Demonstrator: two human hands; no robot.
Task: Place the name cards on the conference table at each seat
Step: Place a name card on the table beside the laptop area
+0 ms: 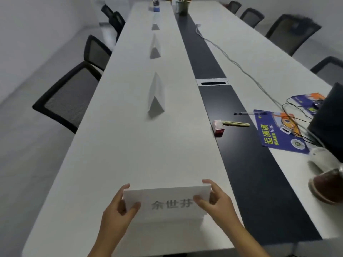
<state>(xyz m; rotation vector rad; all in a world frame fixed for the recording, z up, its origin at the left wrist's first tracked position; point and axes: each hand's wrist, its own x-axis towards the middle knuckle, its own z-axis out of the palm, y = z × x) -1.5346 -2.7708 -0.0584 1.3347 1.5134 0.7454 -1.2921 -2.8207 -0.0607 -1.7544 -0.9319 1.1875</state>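
Nearest the camera, both hands hold one white name card [167, 203] by its short ends, at the near end of the long white table [115, 154]. The left hand [118, 210] pinches the left end, thumb on the printed face and fingers curled behind the edge. The right hand [213, 203] grips the right end the same way, thumb lying across the face just beside the grey printed characters, fingers wrapped over the top corner. The card's printed face is turned up toward the camera; whether its lower edge touches the table cannot be told.

Farther along the same white strip, a folded tent card [156, 97] stands upright, its open triangular end facing the camera. Beyond it stands a second tent card [155, 47], and past that a third [155, 25], small and blurred. All three are in a line down the table, well apart from one another.

A dark strip [246, 164] runs down the middle of the table, with a slotted cable port [212, 82] set in it. To the right lie a small red-and-white box [219, 127], a pale flat stick [237, 124], a pen [248, 113], blue leaflets [276, 132] and a grey cable [232, 62]. A glass of dark liquid [326, 184] sits at the right edge.

Black mesh chairs [68, 97] line the left side, with more on the right. At the far end stand two pen cups [156, 5].
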